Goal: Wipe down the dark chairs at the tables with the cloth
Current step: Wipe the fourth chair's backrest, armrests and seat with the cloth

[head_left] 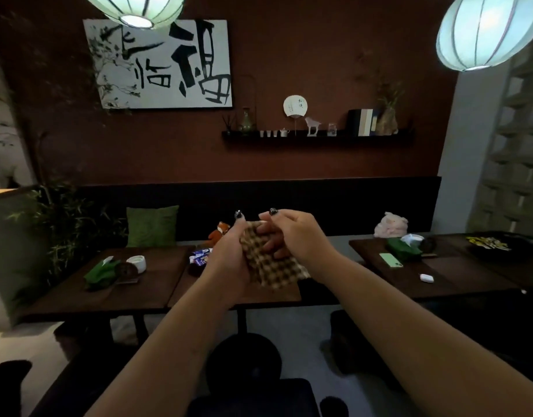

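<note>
Both hands raised mid-frame over the tables, sharing one cloth. Checked brown-and-cream cloth [269, 260] sits between the two hands, bunched at the top, loose end hanging down and right. Left hand [229, 254] grips the cloth's left edge, thumb up along it, fingers curled behind. Right hand [292, 236] comes in from the right, fingers curled over the front of the cloth, pinching it near the top; dark painted nails show on both thumbs.

Dark round stool [244, 359] on the floor below the forearms, well apart from the cloth. Another dark chair seat [253, 398] at the bottom edge, partly cut off. Dark chair [358, 341] at right under the right-hand table, dim, shape hard to read.

Wooden table [156, 284] behind the hands carries a green folded napkin [101, 273], a white cup [137, 261] and blue-white packets [200, 255]. Right table [458, 275] holds a green phone [391, 259] and a white earbud case [426, 277]. Black bench [319, 206] along the wall with a green cushion [152, 225], a fox toy [220, 233] and a pink plush [391, 225].
</note>
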### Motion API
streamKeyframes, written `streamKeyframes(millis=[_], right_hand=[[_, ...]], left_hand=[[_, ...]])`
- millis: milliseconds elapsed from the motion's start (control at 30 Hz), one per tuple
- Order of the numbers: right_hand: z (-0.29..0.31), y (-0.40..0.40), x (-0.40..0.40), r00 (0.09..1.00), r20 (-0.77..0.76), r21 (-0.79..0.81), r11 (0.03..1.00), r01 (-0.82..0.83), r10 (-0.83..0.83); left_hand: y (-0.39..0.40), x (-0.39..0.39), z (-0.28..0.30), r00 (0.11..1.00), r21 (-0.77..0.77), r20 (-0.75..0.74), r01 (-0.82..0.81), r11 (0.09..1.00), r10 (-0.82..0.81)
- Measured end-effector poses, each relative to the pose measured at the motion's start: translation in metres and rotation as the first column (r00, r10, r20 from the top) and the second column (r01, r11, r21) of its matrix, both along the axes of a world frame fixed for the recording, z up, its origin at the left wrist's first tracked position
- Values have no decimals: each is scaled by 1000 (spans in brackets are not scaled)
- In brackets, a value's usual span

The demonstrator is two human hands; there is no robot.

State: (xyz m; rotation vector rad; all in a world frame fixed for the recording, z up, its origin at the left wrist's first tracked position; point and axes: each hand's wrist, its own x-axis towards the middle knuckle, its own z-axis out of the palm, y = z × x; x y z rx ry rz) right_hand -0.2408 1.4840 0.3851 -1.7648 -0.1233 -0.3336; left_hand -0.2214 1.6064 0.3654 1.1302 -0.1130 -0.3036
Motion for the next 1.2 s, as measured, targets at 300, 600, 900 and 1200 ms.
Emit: streamKeyframes(millis=[300, 600, 900, 1200], right_hand=[[-82, -23, 6, 961, -142, 108, 962, 252, -236], [-198, -46, -1, 834, -499, 284, 865, 413, -235], [-302, -147, -33, 578, -271, -297, 638, 710, -769], [-437, -162, -34, 396, -737, -412, 829, 378, -547]], left_hand=[[15, 27, -73, 996, 230, 84, -59, 971, 41], [-4, 43, -185, 989, 445, -90, 142, 884, -114], [-78, 47, -311, 886, 399, -413, 383, 833, -209], [-134, 45, -439, 775, 472, -601, 541, 696, -195]])
